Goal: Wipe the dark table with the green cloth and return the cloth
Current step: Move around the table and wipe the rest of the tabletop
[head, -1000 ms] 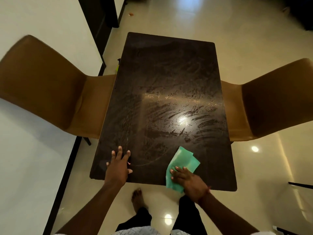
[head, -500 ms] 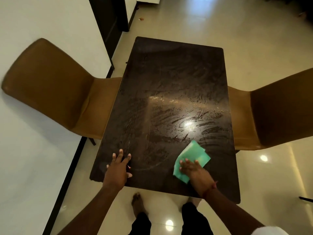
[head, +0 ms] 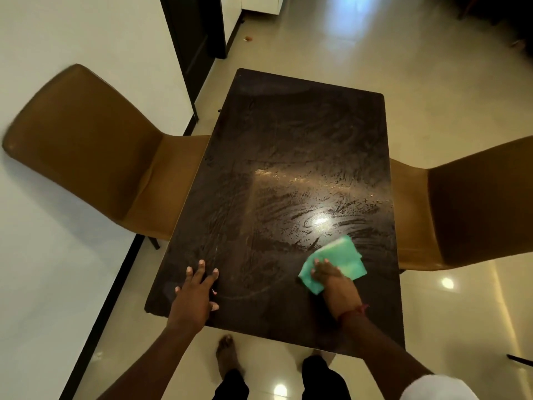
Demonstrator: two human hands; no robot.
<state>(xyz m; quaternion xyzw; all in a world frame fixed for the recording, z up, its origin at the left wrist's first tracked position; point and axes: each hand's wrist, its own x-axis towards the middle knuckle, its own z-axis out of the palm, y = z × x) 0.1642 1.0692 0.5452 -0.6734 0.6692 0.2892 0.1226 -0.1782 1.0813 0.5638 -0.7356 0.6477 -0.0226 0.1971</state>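
Under right grip (head: 336,287), green cloth (head: 346,255)

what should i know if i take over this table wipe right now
Left hand: flat on the dark table by its near-left corner, holding nothing.
Right hand: pressing the green cloth onto the near-right part of the top.
Done: wipe streaks show across the middle.
To do: finish wiping, then return the cloth; its place is not in view.
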